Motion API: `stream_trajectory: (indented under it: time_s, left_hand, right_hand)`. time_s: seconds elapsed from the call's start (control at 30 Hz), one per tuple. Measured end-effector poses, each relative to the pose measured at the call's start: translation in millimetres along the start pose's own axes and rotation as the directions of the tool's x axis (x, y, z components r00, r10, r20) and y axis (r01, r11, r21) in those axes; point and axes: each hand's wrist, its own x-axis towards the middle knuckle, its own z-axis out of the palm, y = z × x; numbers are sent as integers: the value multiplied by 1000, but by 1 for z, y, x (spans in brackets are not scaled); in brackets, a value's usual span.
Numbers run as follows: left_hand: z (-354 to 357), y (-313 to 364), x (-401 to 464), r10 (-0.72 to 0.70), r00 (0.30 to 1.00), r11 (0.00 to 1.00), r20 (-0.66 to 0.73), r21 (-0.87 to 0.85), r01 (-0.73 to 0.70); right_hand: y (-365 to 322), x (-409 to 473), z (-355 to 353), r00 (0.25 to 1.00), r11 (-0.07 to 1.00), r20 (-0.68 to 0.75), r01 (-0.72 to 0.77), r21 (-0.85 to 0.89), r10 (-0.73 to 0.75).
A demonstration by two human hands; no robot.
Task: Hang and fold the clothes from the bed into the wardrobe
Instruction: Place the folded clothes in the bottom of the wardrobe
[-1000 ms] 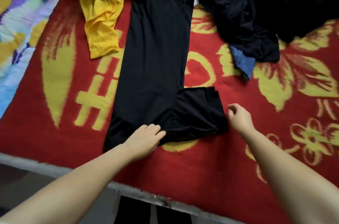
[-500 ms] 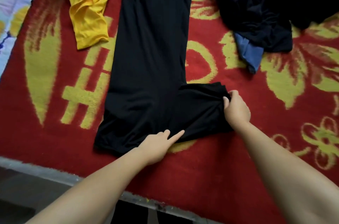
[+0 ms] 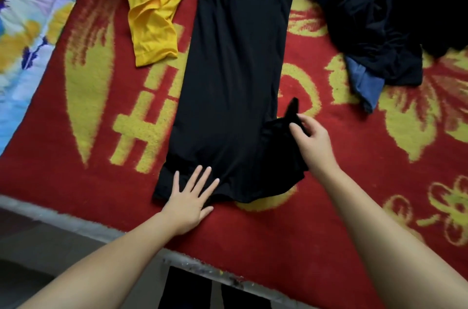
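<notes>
A black shirt (image 3: 235, 68) lies flat as a long strip on the red and yellow blanket (image 3: 76, 131), running away from me. My left hand (image 3: 191, 197) presses flat, fingers spread, on its near left corner. My right hand (image 3: 311, 139) pinches the edge of the shirt's right sleeve and holds it lifted off the blanket, drawn in toward the body of the shirt. The sleeve's tip sticks up above my fingers.
A yellow garment (image 3: 152, 20) lies crumpled at the far left of the shirt. A heap of dark clothes (image 3: 379, 12) with a blue piece (image 3: 364, 86) sits at the far right. The bed's near edge (image 3: 76, 225) runs below my left hand.
My right hand took hold of the sleeve's outer edge and lifted it inward. My left hand slid left along the shirt's near end and spread flat.
</notes>
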Motion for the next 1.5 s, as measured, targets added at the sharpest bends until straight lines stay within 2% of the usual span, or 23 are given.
stream_trajectory:
  time_s: [0.07,0.13,0.2,0.27,0.3,0.4,0.43,0.5,0.53,0.63,0.73,0.8,0.87,0.93,0.97,1.0,1.07,1.13,1.2,1.33,1.4,1.43,1.5]
  left_hand:
    - [-3,1,2,16,1000,1000,7,-12,-16]
    - [-15,0,-1,92,995,996,-41,-16,-93]
    - [-21,-9,-11,212,977,977,-35,36,-211]
    - [-9,-25,-22,363,932,928,-5,92,-361]
    - [-4,-33,-28,400,916,911,18,97,-400]
    - [-6,-52,-41,486,874,869,-34,126,-478]
    - [-12,-57,-43,472,881,874,-21,143,-465]
    - [-13,-75,-41,404,914,901,-43,194,-389]
    - [-10,-84,-40,372,926,913,-70,205,-352]
    - [-7,-102,-28,312,950,925,5,229,-305]
    - [-18,-101,-17,429,898,882,-95,262,-393]
    - [-29,-97,-9,466,857,882,-221,193,-430]
    - [-43,-90,-7,419,880,908,-221,77,-413]
    - [-61,-86,-10,299,954,942,5,-165,-294]
    - [-73,-85,-12,281,947,934,155,-271,-233]
    - [-85,-86,-14,298,915,916,272,-352,-194]
    - [-109,-91,-16,381,806,859,453,-495,-128]
    - [-134,-99,-12,455,683,799,571,-601,-30]
    - [-154,-111,-3,469,670,730,575,-680,72]
    - [-189,-140,43,215,890,521,403,-818,245]
    - [-198,-148,78,19,971,435,239,-876,207]
    - [-198,-149,94,-99,985,436,140,-884,170]
    - [-189,-143,113,-338,938,571,-77,-809,140]
  right_hand:
    - [-20,-10,41,980,1000,196,25,-4,-24]
    - [-24,-20,79,905,997,420,-74,-19,75]
    - [-20,-29,101,867,987,472,-140,-73,158]
    - [-5,-38,101,892,943,443,69,-326,88]
    - [7,-44,96,873,864,488,232,-447,18]
    - [39,-75,81,615,495,787,698,-518,-44]
    - [46,-83,78,576,349,817,774,-529,-37]
    - [52,-91,80,625,177,780,770,-613,-20]
    - [53,-91,85,655,165,756,747,-644,-10]
    - [56,-84,102,720,205,694,680,-704,1]
    - [50,-79,119,774,216,629,604,-767,68]
    - [46,-77,124,771,222,628,597,-771,107]
    - [40,-76,122,747,220,647,612,-759,153]
    - [31,-77,116,690,226,687,649,-726,227]
    - [24,-78,110,641,239,712,672,-701,286]
    - [16,-80,105,573,283,740,689,-668,353]
    - [-4,-83,94,405,471,791,645,-602,458]
    - [-27,-79,81,315,677,842,500,-540,439]
    - [-49,-61,71,360,781,850,365,-507,384]
    - [-68,12,56,613,780,725,268,-565,314]
    - [-62,43,54,735,792,617,187,-581,280]
    - [-57,53,56,795,792,550,156,-590,254]
    - [-48,63,62,918,746,366,133,-652,156]
